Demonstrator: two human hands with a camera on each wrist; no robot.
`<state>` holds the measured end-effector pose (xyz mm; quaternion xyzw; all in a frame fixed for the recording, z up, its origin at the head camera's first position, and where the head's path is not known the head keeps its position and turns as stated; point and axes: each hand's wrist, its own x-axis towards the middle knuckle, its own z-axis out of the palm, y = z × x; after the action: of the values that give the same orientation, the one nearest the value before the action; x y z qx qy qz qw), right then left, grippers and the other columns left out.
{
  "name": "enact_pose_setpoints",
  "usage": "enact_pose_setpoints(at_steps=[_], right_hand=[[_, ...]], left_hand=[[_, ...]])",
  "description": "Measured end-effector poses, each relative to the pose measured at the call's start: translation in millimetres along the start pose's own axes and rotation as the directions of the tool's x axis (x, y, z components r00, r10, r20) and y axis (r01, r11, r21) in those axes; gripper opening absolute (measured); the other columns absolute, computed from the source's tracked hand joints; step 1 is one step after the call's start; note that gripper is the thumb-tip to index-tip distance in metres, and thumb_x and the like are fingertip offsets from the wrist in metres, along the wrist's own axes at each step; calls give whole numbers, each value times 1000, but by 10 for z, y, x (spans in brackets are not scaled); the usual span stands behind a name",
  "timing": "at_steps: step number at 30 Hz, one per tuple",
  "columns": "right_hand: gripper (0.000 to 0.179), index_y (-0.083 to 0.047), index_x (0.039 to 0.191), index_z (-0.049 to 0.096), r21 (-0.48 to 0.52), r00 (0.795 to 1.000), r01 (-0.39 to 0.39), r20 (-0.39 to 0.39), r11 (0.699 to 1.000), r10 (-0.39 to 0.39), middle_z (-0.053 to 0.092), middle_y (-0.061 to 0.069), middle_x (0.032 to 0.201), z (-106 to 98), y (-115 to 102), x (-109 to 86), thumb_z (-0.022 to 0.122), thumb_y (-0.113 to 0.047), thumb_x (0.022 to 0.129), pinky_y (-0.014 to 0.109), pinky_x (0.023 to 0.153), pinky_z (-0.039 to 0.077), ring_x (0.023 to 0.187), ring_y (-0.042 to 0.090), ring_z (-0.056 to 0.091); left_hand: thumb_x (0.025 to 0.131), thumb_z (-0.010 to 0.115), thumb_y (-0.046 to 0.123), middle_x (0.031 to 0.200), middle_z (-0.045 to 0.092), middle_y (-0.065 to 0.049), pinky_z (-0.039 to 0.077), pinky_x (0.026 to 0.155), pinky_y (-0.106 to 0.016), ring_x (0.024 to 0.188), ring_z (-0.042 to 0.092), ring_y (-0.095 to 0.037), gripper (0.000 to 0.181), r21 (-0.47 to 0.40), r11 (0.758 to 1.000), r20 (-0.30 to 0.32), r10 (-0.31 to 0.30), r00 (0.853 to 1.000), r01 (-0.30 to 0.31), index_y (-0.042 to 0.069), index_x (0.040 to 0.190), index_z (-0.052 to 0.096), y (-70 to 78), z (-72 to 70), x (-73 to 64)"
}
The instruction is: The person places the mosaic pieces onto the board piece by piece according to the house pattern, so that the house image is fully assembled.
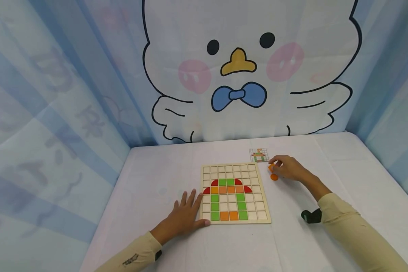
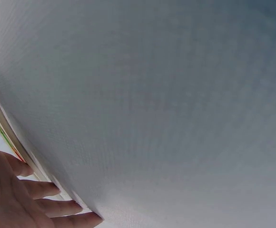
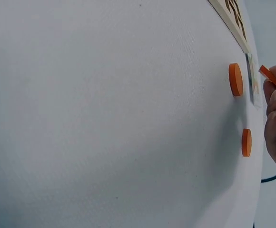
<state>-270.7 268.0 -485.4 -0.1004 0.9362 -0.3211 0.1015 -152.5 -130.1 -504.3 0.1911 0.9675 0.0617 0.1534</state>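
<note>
My left hand (image 1: pixel 183 218) lies with spread, straight fingers along the left edge of a wooden grid board (image 1: pixel 258 197), its thumb at the near left corner. In the left wrist view, the fingers (image 2: pixel 43 190) touch the board's side. Red, green and orange tiles fill part of the grid in a mushroom-like shape. Right of the board, my right hand (image 1: pixel 290 168) pinches a small orange tile (image 3: pixel 270 76) between thumb and fingers, just above the table. Beneath it in the right wrist view, a larger orange piece (image 3: pixel 236 80) and a smaller orange piece (image 3: pixel 246 142) lie on the cloth.
A small pattern card (image 1: pixel 259 155) with a similar coloured design lies behind the board, left of my right hand. White cloth (image 1: pixel 156 181) covers the table. A curtain with a cartoon bird (image 1: pixel 238 124) hangs behind, and blue curtains (image 1: pixel 54 151) close both sides.
</note>
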Motion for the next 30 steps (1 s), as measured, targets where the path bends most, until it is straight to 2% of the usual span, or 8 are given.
enact_pose_setpoints(at_steps=[6, 10, 19, 30], right_hand=[[30, -1, 122, 63, 61, 999, -7, 32, 998, 5, 62, 14, 94, 39, -58, 10, 59, -9, 94, 28, 61, 48, 71, 18, 55], [29, 1, 119, 64, 66, 999, 12, 35, 998, -15, 63, 15, 97, 73, -114, 20, 62, -9, 92, 28, 62, 49, 74, 18, 56], [36, -1, 126, 61, 110, 995, 41, 91, 993, -51, 63, 15, 103, 144, -252, 34, 61, -7, 91, 28, 58, 49, 63, 16, 55], [36, -1, 126, 62, 159, 981, 127, 125, 979, -147, 65, 12, 97, 211, -397, 79, 64, -8, 91, 28, 55, 48, 61, 17, 56]], left_hand=[[83, 44, 80, 163, 18, -17, 28, 107, -69, 147, 17, -48, 100, -11, 1000, 2, -8, 1000, 8, 15, 157, 22, 3, 2, 2], [83, 44, 80, 163, 17, -17, 28, 108, -69, 147, 17, -48, 101, -9, 1000, 2, -12, 1000, 12, 15, 157, 22, -4, 18, 9], [83, 46, 79, 163, 16, -16, 27, 108, -69, 148, 16, -47, 101, -12, 1000, 8, -18, 1000, 19, 15, 157, 21, 2, 18, 11], [84, 51, 75, 163, 15, -18, 27, 107, -70, 147, 15, -49, 100, -31, 999, 25, -11, 1000, 12, 13, 157, 20, 26, -24, 6]])
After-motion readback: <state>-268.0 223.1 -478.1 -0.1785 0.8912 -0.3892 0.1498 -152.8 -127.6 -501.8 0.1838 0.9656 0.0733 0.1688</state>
